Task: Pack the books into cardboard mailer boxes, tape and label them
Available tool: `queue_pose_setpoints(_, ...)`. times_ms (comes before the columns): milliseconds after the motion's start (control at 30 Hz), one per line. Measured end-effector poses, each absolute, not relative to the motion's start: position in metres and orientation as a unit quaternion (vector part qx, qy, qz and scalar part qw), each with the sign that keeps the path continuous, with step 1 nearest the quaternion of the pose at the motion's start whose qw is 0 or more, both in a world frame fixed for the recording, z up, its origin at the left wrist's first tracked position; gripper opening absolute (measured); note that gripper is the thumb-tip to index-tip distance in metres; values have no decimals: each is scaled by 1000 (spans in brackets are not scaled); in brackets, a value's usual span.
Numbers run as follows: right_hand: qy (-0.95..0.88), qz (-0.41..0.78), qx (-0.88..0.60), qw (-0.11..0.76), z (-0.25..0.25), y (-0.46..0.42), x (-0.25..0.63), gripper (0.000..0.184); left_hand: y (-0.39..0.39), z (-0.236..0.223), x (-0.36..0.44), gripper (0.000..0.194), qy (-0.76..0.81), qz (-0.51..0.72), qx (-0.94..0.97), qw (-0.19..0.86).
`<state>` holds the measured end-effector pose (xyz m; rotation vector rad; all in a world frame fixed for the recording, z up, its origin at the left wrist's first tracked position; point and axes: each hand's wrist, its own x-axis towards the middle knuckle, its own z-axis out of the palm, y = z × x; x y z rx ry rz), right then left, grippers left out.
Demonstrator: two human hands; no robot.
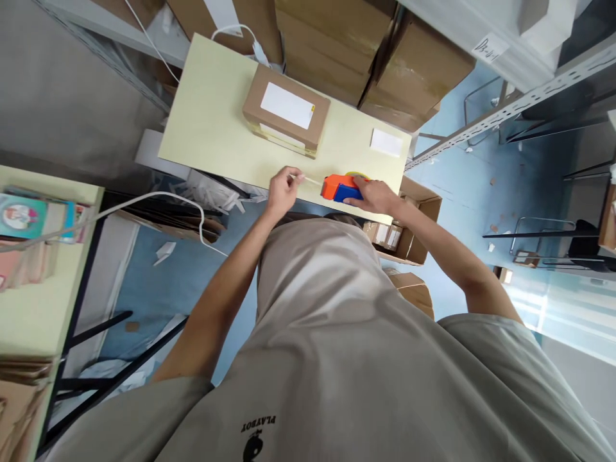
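My right hand (375, 196) is wrapped round an orange and blue tape dispenser (339, 187) above the table's near edge. Part of a yellow tape roll (359, 174) shows behind it. A thin strip of tape (312, 181) stretches from the dispenser toward my left hand (285, 190), whose thumb and fingers pinch its end. Beyond both hands, a closed brown cardboard box (289, 112) with a white label (287, 105) lies on the pale yellow table (206, 115).
A white card or paper (385, 142) lies at the table's right end. Large cartons (332, 45) stand behind the table. An open carton (423, 224) sits below, at right. A white cable (178, 196) hangs at left, near a second table (38, 314) with books.
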<state>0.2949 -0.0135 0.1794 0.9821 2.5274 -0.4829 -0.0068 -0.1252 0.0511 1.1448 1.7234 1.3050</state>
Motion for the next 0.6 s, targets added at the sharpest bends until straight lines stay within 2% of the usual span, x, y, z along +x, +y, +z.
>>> queue_pose_setpoints(133, 882, -145, 405, 191, 174, 18, 316, 78, -92, 25, -25, 35, 692, 534, 388, 292)
queue_pose_setpoints(333, 865, -148, 449, 166, 136, 34, 311, 85, -53, -6, -15, 42, 694, 570, 355, 261)
queue_pose_setpoints(600, 844, -158, 491, 148, 103, 40, 298, 89, -41, -22, -8, 48, 701, 581, 335, 241)
